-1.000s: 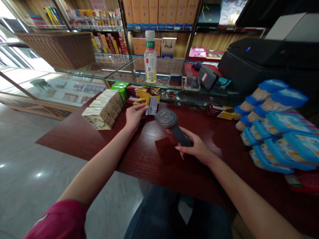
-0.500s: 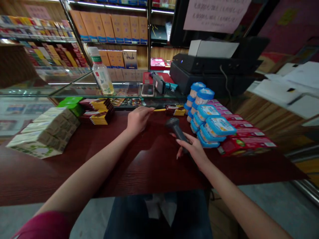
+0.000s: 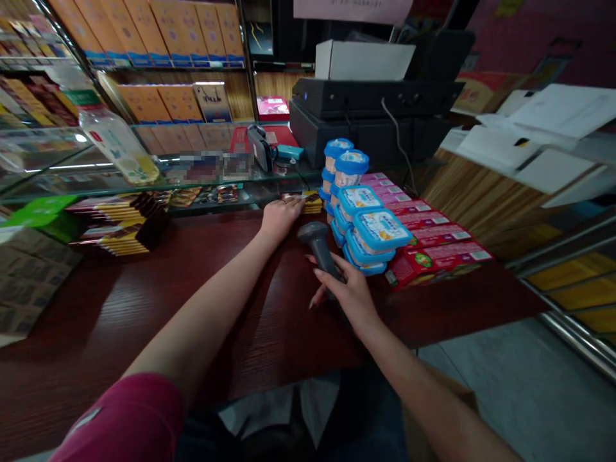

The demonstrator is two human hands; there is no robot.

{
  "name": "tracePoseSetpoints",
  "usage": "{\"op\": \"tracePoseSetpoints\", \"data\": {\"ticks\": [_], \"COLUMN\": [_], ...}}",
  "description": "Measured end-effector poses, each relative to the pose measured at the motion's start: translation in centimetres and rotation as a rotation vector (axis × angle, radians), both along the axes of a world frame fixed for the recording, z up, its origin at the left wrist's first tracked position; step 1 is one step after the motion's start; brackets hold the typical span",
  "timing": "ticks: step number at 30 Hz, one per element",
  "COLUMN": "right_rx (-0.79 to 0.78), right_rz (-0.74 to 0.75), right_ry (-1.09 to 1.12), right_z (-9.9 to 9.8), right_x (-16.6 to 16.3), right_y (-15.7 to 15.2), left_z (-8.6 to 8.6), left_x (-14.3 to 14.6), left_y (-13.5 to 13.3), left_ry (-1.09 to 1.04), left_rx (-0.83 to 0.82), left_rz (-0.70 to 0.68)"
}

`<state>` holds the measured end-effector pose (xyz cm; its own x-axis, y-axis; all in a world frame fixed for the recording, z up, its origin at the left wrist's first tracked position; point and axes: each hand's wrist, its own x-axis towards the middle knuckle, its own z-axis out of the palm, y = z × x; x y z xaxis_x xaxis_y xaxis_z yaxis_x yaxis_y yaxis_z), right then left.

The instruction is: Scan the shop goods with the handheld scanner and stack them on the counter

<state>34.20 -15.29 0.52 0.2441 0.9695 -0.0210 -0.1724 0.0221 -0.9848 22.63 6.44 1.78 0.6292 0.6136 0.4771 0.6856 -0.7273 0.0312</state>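
Holding the scanner (image 3: 323,255) by its handle: right hand (image 3: 355,292), fingers wrapped round. Its long axis slants from the right palm forward and a little left, head end farthest out. Left hand (image 3: 282,218): palm down, fingertips at the short packet stack (image 3: 314,204), which lies to the right of those fingers and just beyond the scanner head, beside the blue-lidded tubs (image 3: 380,228). Left is the nearer hand to this stack; right sits farther back, scanner between. Cannot tell whether the left fingers pinch a packet or merely rest on top; undersides hidden. Taller packet stack (image 3: 128,224) well apart, toward the left of the counter (image 3: 255,346)
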Motion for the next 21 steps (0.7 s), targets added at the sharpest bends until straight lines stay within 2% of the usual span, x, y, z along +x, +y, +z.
{"op": "tracePoseSetpoints", "data": {"ticks": [3,5,7,9,12,15,19,21], "right_rx": [0.006,0.013,0.012,0.014,0.046,0.061,-0.004,-0.024], "right_rz": [-0.036,-0.044,-0.029,-0.001,0.046,0.135,0.398,0.515], "right_ry": [-0.007,-0.016,-0.025,-0.047,-0.073,-0.022,0.077,0.098], "right_z": [-0.1,-0.1,0.0,0.2,0.6,1.2,2.8,3.8], "right_x": [0.0,0.1,0.2,0.1,-1.0,-3.6,-8.8,-11.2], "right_y": [0.1,0.1,-0.1,-0.3,-0.3,0.6,2.9,4.0], "left_z": [-0.2,-0.2,-0.2,-0.1,0.0,0.2,0.3,0.1], "left_x": [0.5,0.3,-0.8,-3.1,-9.0,-16.7,-27.0,-31.0], "left_y": [0.4,0.3,-0.1,-0.8,-2.4,-4.2,-6.4,-7.3], "left_ry": [0.005,0.002,-0.006,-0.023,-0.076,-0.192,-0.308,-0.309], "left_rx": [-0.019,-0.023,0.004,0.049,0.097,0.139,0.169,0.131], "left_rz": [0.017,-0.026,-0.090,-0.123,-0.048,0.154,0.411,0.516]}}
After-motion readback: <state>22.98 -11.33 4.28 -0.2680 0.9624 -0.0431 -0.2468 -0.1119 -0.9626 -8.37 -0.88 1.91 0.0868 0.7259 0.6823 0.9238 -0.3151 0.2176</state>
